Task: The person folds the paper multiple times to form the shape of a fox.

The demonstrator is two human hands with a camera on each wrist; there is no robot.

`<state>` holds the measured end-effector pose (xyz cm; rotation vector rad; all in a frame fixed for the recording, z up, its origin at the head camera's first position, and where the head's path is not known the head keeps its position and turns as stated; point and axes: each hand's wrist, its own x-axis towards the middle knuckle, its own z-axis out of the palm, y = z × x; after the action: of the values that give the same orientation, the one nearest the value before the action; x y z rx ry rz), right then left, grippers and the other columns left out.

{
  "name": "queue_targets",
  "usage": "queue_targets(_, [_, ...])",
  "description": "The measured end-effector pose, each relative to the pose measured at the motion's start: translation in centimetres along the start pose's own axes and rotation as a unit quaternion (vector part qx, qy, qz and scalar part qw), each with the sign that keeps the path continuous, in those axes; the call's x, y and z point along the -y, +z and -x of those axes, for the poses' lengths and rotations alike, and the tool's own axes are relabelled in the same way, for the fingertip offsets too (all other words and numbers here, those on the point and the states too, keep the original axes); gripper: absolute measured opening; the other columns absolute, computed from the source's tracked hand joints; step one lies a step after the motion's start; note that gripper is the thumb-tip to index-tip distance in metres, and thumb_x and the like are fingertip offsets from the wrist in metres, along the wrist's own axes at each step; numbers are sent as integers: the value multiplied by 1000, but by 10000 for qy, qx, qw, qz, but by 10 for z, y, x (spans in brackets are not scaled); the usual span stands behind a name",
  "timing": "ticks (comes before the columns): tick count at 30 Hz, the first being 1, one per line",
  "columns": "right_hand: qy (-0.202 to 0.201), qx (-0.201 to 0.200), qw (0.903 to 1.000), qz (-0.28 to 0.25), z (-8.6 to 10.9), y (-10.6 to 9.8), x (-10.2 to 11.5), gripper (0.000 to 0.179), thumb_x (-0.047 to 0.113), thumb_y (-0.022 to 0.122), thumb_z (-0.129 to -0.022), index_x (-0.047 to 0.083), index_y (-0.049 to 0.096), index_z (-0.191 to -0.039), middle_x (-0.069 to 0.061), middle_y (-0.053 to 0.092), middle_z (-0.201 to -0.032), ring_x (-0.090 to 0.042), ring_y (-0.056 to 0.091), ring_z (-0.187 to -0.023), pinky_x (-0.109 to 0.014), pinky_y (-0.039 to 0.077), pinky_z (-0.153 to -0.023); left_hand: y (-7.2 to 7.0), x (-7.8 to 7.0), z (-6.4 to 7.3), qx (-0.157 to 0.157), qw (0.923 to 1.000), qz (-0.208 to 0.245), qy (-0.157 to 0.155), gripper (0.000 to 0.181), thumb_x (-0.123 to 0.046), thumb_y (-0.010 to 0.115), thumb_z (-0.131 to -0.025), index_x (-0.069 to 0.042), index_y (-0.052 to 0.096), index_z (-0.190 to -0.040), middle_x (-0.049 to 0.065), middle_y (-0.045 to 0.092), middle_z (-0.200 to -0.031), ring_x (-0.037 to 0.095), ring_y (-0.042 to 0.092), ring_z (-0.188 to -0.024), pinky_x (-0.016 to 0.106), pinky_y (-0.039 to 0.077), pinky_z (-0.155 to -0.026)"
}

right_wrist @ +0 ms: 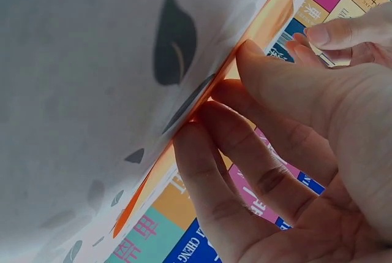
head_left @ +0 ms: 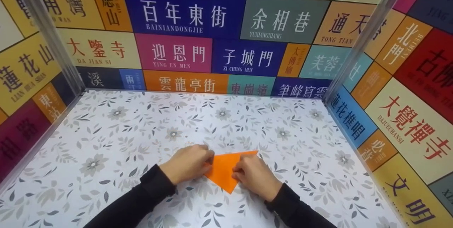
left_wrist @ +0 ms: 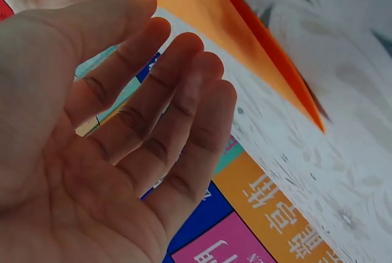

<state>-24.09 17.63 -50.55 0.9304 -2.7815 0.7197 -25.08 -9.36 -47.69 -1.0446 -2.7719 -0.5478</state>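
A folded piece of orange paper (head_left: 223, 171) lies on the patterned table, one corner toward me and another pointing to the upper right. My left hand (head_left: 191, 162) is at its left edge. In the left wrist view the left hand (left_wrist: 131, 110) has loosely bent fingers with nothing between them, and the paper (left_wrist: 245, 36) shows a slight gap between its layers. On the paper's right part, my right hand (head_left: 256, 175) rests its fingertips. The right wrist view shows the right hand (right_wrist: 275, 134) with thumb and fingertips touching the paper (right_wrist: 269, 21), whose layers stand slightly apart near the thumb.
A white tabletop (head_left: 141, 129) with grey flowers and leaves spreads around the paper. Upright panels with colourful sign prints (head_left: 184, 15) enclose the back, left and right sides. Clear corner strips (head_left: 368, 26) join the panels.
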Motion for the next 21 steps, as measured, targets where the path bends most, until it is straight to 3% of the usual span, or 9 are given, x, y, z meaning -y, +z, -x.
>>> queue_targets(6, [-31, 8, 10000, 93, 1, -1, 0, 7, 3, 95, -92, 4, 92, -99, -5, 77, -87, -22, 79, -84, -33, 69, -80, 10, -14, 3, 28, 9994, -335, -38, 12, -14, 91, -97, -11, 86, -109, 6, 74, -97, 23, 69, -82, 35, 62, -67])
queue_targets(10, [26, 102, 9999, 103, 0, 0, -1, 8, 6, 95, -94, 5, 92, -101, -5, 78, -88, -21, 78, -84, -34, 69, -80, 16, -17, 6, -141, 9987, -495, 26, 8, -13, 88, -98, -11, 85, -105, 7, 70, -92, 23, 63, -77, 34, 57, -60])
queue_targets(16, [38, 139, 9998, 108, 0, 1, -2, 8, 7, 96, -94, 6, 92, -101, -4, 77, -88, -19, 77, -83, -33, 69, -80, 21, -16, 7, -244, 9988, -417, 68, 7, -10, 89, -94, -12, 86, -100, 7, 70, -92, 22, 62, -77, 34, 56, -60])
queue_targets(21, [34, 97, 9999, 98, 0, 0, -2, 8, 7, 96, -94, 5, 92, -100, -3, 77, -88, -18, 77, -83, -33, 69, -80, 24, -8, 3, -157, 9997, -145, -151, 10, -12, 92, -95, -13, 87, -104, 9, 75, -103, 26, 66, -87, 37, 61, -71])
